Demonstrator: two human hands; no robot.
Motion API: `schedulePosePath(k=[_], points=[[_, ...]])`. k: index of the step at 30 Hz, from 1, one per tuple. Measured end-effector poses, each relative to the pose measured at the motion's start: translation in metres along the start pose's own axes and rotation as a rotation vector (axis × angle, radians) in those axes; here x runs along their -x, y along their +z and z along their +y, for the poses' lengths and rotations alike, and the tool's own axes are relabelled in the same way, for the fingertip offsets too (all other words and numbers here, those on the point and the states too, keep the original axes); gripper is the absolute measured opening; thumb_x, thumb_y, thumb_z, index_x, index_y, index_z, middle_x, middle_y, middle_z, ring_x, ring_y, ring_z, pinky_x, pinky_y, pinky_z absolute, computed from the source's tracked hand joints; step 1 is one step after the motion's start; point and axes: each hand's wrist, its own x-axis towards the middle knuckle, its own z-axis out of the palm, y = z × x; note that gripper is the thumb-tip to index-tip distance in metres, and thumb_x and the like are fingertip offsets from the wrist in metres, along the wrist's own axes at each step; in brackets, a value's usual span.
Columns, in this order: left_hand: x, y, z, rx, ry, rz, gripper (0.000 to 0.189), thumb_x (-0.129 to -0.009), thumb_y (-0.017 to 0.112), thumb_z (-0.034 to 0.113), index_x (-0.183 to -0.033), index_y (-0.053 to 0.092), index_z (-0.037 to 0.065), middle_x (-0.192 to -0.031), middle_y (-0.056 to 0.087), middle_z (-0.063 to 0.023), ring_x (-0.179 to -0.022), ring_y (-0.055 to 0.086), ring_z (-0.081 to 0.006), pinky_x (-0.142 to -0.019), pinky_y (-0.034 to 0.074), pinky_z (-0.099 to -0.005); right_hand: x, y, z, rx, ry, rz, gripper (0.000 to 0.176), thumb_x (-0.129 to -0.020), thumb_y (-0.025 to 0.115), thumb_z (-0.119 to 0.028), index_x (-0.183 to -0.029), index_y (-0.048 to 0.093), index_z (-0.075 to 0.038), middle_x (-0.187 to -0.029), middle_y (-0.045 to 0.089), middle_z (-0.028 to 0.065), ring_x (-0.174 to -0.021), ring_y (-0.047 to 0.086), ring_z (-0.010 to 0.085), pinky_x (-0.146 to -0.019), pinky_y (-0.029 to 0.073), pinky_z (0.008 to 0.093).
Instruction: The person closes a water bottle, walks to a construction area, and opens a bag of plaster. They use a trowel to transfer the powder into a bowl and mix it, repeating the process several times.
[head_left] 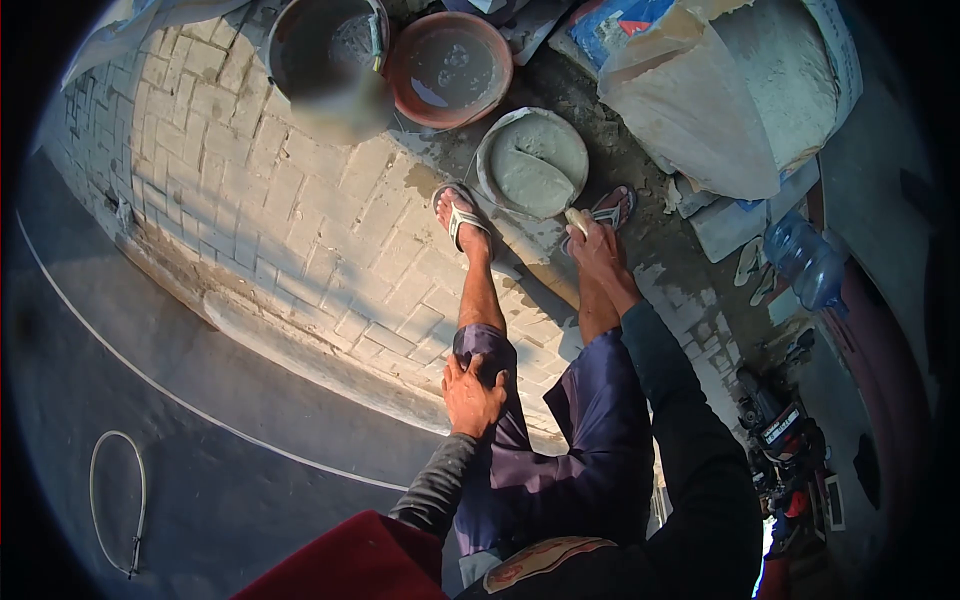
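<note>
paving; tool handle (wooden, perhaps) points lengthwise toward bucket.

- Warm sunlight brightens the paving, crossed by soft shadows.
- The right side is dim.
- Pale glare marks the reddish basin.
- A blurred smudge overlaps the dark bucket.
- Edges curve; corners go black.
</note>
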Motion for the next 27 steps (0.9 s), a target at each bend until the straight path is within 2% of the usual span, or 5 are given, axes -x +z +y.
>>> schedulePosePath(k=[10,14,20,25,27], points=[[-0.001,-0.006,0.003,0.021,0.009,-0.009,0.059,-0.080,0.068,0.042,-0.129,0.058,0.009,-0.142,0.038,-0.0314,-0.130,0.040,-0.0454,-0.111,0.032,-0.0492,-0.008,-0.011,-0.005,-0.060,-0.007,0.091,0.042,-0.092,0.059,-0.036,-0.121,0.062,-0.006,-0.092,0.068,0.0261,-0.089,0.065,0.0458,-0.077,0.053,0.0498],[0.000,-0.006,0.002,0.027,0.016,0.000,0.058,-0.080,0.069,0.041,-0.128,0.059,0.009,-0.141,0.039,-0.0315,-0.130,0.040,-0.0449,-0.111,0.032,-0.0494,0.006,-0.058,-0.023,-0.140,-0.051,-0.044,0.044,-0.092,0.060,-0.036,-0.119,0.062,-0.001,-0.096,0.068,0.0266,-0.092,0.065,0.0443,-0.078,0.052,0.0489],[0.001,-0.005,0.000,0.090,0.024,0.031,0.057,-0.080,0.069,0.040,-0.127,0.059,0.009,-0.142,0.039,-0.0324,-0.130,0.040,-0.0454,-0.111,0.031,-0.0495,-0.021,-0.107,-0.070,-0.367,-0.191,0.109,0.046,-0.090,0.065,-0.036,-0.115,0.063,0.002,-0.098,0.068,0.0272,-0.093,0.066,0.0446,-0.079,0.053,0.0460],[0.003,-0.005,-0.002,0.132,0.014,0.049,0.055,-0.079,0.069,0.038,-0.126,0.060,0.011,-0.141,0.039,-0.0327,-0.130,0.040,-0.0456,-0.111,0.030,-0.0498,-0.137,-0.101,-0.147,0.188,-0.392,0.214,0.036,-0.091,0.060,-0.026,-0.118,0.061,-0.002,-0.089,0.069,0.0231,-0.083,0.068,0.0427,-0.074,0.053,0.0499],[0.001,-0.009,-0.005,0.179,0.000,0.050,0.052,-0.078,0.070,0.037,-0.123,0.062,0.013,-0.139,0.041,-0.0327,-0.128,0.041,-0.0456,-0.111,0.031,-0.0494,-0.193,-0.086,-0.170,0.440,-0.405,0.190,0.041,-0.092,0.059,-0.031,-0.121,0.057,-0.002,-0.100,0.068,0.0218,-0.088,0.067,0.0428,-0.077,0.052,0.0500]])
